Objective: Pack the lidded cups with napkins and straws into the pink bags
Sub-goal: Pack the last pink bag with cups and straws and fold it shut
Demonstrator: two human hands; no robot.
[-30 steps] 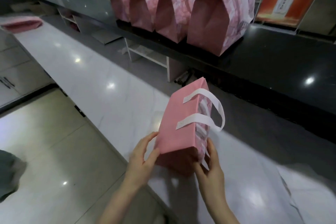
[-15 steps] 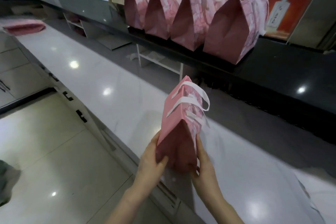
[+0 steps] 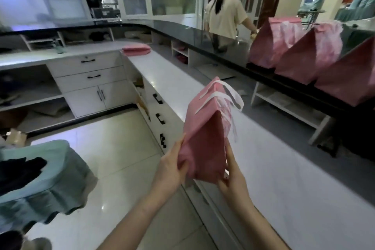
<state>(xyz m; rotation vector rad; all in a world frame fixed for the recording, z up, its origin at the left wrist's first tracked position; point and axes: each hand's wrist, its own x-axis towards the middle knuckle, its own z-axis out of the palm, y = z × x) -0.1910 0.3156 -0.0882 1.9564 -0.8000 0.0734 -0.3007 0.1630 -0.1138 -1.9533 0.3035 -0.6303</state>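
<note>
I hold a closed pink bag (image 3: 205,134) with white ribbon handles upright in the air, above the front edge of the white counter (image 3: 284,168). My left hand (image 3: 172,166) grips its lower left side and my right hand (image 3: 231,172) its lower right side. Three more closed pink bags (image 3: 304,50) stand in a row on the raised black counter (image 3: 203,36) at the right. A flat stack of folded pink bags (image 3: 136,49) lies at the far end of the white counter. No cups, napkins or straws show.
A person in a cream shirt (image 3: 223,12) stands behind the black counter, back turned. White drawers and cabinets (image 3: 91,85) line the left. A teal-covered seat (image 3: 40,178) with dark cloth sits at lower left on the tiled floor.
The bag has lifted off the white counter and swung left in both hands. My view has turned left and up, showing the room and the person behind the counter.
</note>
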